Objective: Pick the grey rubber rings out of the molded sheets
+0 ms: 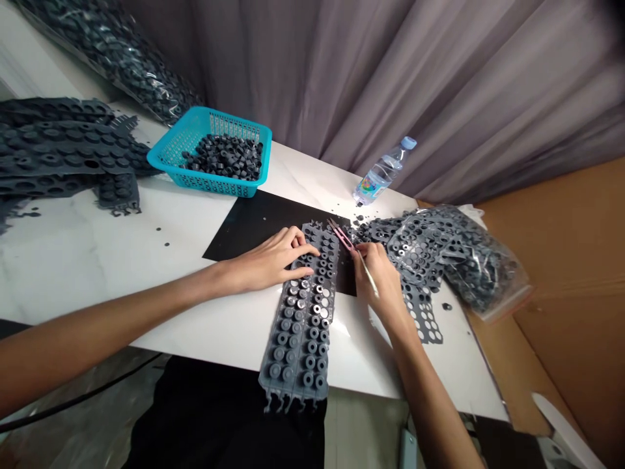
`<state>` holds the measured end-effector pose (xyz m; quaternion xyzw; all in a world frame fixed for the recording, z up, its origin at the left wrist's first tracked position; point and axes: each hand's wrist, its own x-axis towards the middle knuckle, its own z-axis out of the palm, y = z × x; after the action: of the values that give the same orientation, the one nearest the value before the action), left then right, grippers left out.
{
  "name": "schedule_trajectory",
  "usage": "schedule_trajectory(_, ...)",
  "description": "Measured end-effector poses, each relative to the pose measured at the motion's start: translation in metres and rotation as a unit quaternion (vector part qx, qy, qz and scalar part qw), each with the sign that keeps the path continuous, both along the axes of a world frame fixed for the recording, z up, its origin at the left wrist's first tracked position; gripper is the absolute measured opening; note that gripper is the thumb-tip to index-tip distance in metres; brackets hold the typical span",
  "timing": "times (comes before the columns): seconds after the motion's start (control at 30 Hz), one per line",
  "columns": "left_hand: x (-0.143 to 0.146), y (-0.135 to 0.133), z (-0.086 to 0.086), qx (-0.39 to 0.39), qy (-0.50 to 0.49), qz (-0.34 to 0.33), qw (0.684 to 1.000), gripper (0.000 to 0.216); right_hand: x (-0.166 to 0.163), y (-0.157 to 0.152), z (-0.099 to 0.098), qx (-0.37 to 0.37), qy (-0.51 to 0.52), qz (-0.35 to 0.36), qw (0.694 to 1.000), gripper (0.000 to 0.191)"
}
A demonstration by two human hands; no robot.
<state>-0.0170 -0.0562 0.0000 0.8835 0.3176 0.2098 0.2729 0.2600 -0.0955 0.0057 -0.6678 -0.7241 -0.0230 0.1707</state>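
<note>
A long dark grey rubber sheet [299, 326] with rows of round moulded plugs lies lengthwise on the table, its ragged near end hanging over the front edge. My left hand [280, 257] rests on its left side, thumb and index finger stretched out and apart on the plugs, the other fingers bent. At the sheet's upper right, my right hand [375, 270] grips slim pink-and-white tweezers [344, 238], whose two pointed tips are spread near the far end. A black mat [244, 225] lies partly beneath the sheet. Several holes show among the plugs.
A turquoise basket [163, 153] holds many small black rubber pieces. Uncut sheets [58, 150] are piled left, with a filled plastic bag [141, 71] behind. Punched-out sheets [415, 251], another bag [488, 273] and a water bottle [383, 172] stand right. Loose bits dot the table.
</note>
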Motion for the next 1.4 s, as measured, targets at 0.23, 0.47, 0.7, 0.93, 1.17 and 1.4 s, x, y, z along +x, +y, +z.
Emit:
schedule_trajectory(0.23,0.003,-0.003,-0.001,0.019,0.001,0.004,1.000,0.041,-0.010,0.003,0.000,-0.030,0.144,0.052,0.988,0.034)
schedule_trajectory(0.47,-0.002,-0.004,0.003,-0.023,-0.016,0.011,1.000,0.039,-0.012,0.000,0.012,-0.118,0.289,0.106,0.944,0.033)
schedule_trajectory(0.7,-0.002,-0.001,0.003,0.002,0.001,0.010,1.000,0.040,-0.009,-0.004,0.024,-0.131,0.277,0.161,0.938,0.026)
schedule_trajectory(0.93,-0.001,-0.003,0.005,0.020,0.013,0.025,0.999,0.040,-0.011,-0.007,0.029,-0.141,0.251,0.175,0.941,0.020)
schedule_trajectory(1.17,0.001,-0.002,0.002,0.040,0.016,0.015,0.999,0.044,-0.012,-0.006,0.027,-0.139,0.249,0.169,0.943,0.019)
schedule_trajectory(1.4,0.000,-0.001,0.001,0.051,0.024,0.009,0.998,0.045,-0.012,-0.008,0.028,-0.147,0.218,0.153,0.953,0.020)
